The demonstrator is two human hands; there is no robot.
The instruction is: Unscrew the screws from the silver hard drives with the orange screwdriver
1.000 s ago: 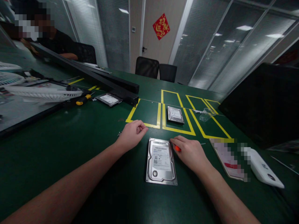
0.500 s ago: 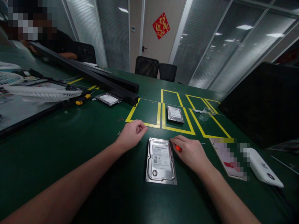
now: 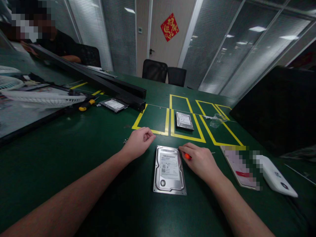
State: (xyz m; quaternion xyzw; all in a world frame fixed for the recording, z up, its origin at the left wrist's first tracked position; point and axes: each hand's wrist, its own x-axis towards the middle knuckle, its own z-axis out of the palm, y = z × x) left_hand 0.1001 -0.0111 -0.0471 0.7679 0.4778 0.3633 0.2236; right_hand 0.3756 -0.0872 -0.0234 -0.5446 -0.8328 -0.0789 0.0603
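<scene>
Hard drive (image 3: 170,171) flat between two hands

Green surface (image 3: 61,161) spreads underneath, marked by yellow tape (image 3: 187,136) beyond the hands. The right hand (image 3: 199,159) rests along the hard drive's right side, its fingers wrapped around an orange-handled tool (image 3: 188,156), mostly hidden. The left hand (image 3: 141,141) sits off the upper left corner, fingers curled in narrow toward the thumb; whether they pinch anything, I cannot tell. Between the forearms the hard drive lies on the surface, printed face up. A smaller-looking second drive (image 3: 184,120) sits within a taped box farther off. Tiniest are metal bits (image 3: 125,141) just beside the left hand. Handling this well would likely mean steadying the hard drive by its edges, guiding the tool gently, and keeping the left wrist clear of those loose bits.
</scene>
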